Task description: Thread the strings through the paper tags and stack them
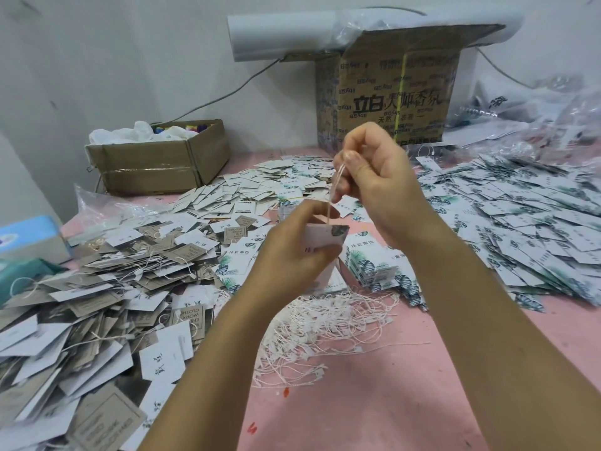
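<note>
Lying nearest on the pink desk is a tangled heap of loose white strings. Beyond it sits a neat stack of leaf-printed tags. Above these, the left hand grips a white leaf-printed paper tag, fingers curled round it. A thin white string runs from the tag up to the right hand, which pinches it. A printed brown cardboard box stands against the far wall.

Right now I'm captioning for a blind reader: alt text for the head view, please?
A person's left hand holds leaf-printed paper tags while the right hand pinches a white string rising from them. Beneath lies a bundle of loose strings on the pink table, between a heap of strung tags at left and a leaf-tag heap at right.
</note>
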